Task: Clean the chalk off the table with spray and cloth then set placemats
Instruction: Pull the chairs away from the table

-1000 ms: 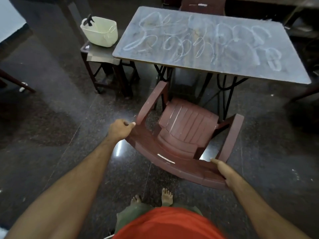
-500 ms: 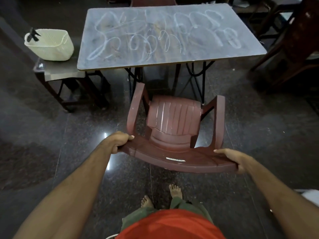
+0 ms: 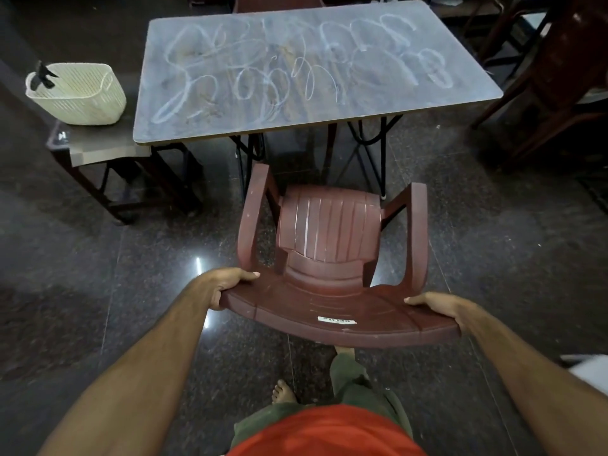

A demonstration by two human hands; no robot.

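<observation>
Both hands grip the top edge of a brown plastic chair [image 3: 332,258]. The left hand [image 3: 227,284] is curled over the backrest's left corner, thumb on top. The right hand [image 3: 437,307] is wrapped over the right corner, fingers hidden beneath the edge. The chair stands at 12 o'clock from the person, facing the table [image 3: 312,74], with its front near the table's legs.

The tabletop carries looping chalk marks [image 3: 263,80] across nearly its whole surface; cleaning is not yet begun. At 10 o'clock, a cream basket [image 3: 82,97] rests on a low side stand [image 3: 108,146] that touches or slips under the table's left corner. A black spray nozzle [image 3: 44,77] projects from the basket. No cloth or placemats can be identified.

Hazards, as a judgement:
- The floor [image 3: 493,258] looks polished and the person's foot [image 3: 283,391] is bare; a chair leg could land on the toes.
- A hard shove could drive the chair into the table legs and jolt the basket.
- More chairs [image 3: 559,77] at 2 o'clock narrow the room on that side.
</observation>
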